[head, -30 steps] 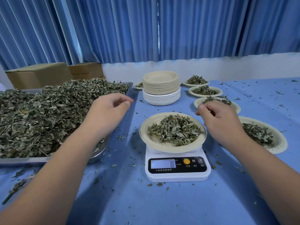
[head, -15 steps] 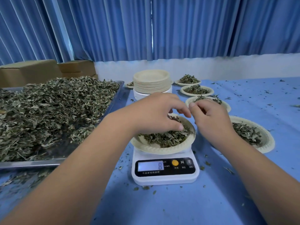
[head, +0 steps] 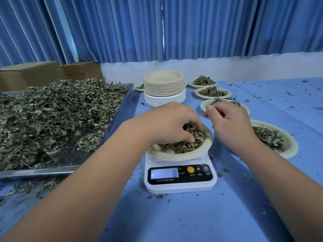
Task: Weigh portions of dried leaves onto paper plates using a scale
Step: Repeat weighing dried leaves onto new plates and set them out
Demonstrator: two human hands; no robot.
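Note:
A white digital scale (head: 180, 186) stands on the blue table, its display reading 8. On it sits a paper plate (head: 174, 155) holding dried leaves (head: 185, 145). My left hand (head: 171, 123) reaches over the plate with its fingers curled into the leaves, gripping a pinch of them. My right hand (head: 230, 123) hovers just right of the plate's far rim with its fingers curled under, and nothing shows in it. A metal tray (head: 35, 172) heaped with loose dried leaves (head: 52, 116) lies to the left.
A stack of empty paper plates (head: 163, 84) stands behind the scale. Several filled plates run along the right, the nearest (head: 290, 151) under my right forearm. Cardboard boxes (head: 31, 74) sit behind the tray. Leaf crumbs are scattered over the tablecloth.
My left hand came from beside the tray across to the plate on the scale and dug its fingers into the leaves. My right hand stayed near the plate's right rim.

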